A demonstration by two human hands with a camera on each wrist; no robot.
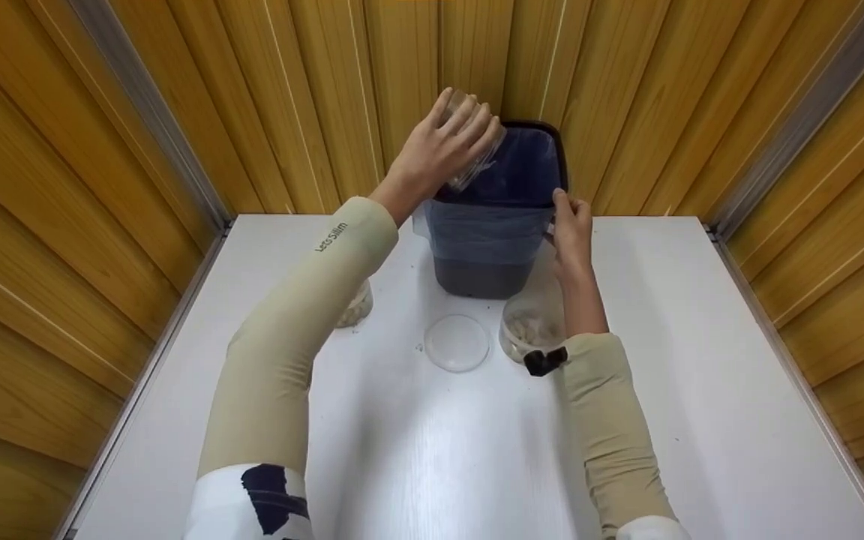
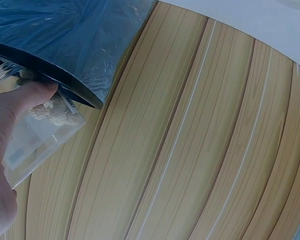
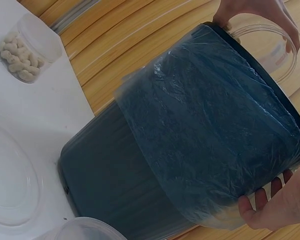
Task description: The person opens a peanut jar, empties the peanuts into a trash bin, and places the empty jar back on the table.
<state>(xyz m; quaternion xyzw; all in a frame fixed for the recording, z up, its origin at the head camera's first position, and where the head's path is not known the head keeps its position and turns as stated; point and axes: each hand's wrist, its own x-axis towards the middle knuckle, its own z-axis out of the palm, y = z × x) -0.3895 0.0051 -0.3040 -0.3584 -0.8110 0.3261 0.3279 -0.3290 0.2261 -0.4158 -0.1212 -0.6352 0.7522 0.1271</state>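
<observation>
My left hand (image 1: 448,144) grips a clear plastic jar (image 1: 469,177), tipped over at the left rim of a dark trash bin (image 1: 486,279). In the left wrist view, pale shelled pieces (image 2: 55,114) that look like peanuts lie in the tilted jar, and the thumb is near the black rim. A thin bluish plastic bag (image 3: 200,115) lines the bin and folds down over its outside. My right hand (image 1: 573,229) holds the bin's right side, its thumb up at the rim and its fingers against the bag. The bin stands on the white table.
A clear jar of peanuts (image 1: 526,330) stands before the bin, beside my right wrist. Another peanut jar (image 1: 358,306) is partly hidden behind my left forearm. A round clear lid (image 1: 457,343) lies between them. Wood-panelled walls (image 1: 312,105) rise close behind the bin.
</observation>
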